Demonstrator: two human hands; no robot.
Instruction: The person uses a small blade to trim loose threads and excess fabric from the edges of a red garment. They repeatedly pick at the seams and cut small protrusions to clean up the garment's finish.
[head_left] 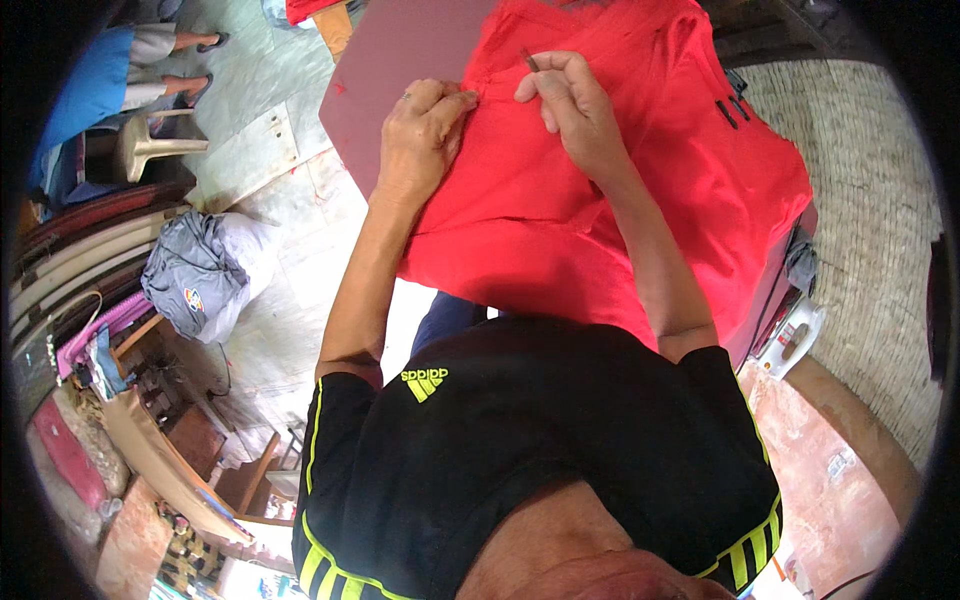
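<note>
Left hand (418,145): thumb and forefinger pinched on the red cloth (505,185), presumably to keep it from sliding. Right hand (580,112): fingertips closed on a short, thin dark tool (531,62), likely for fine control; exact kind cannot be told. Cloth lies beneath both hands' fingers, spread over the mauve tabletop (385,60), probably for flat support. Two black strips (727,114) rest on it, right of the right fingers

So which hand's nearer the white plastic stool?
Left. The left hand is at the red cloth's left edge, across the floor from the stool; the right hand is farther right, over the cloth.
</note>
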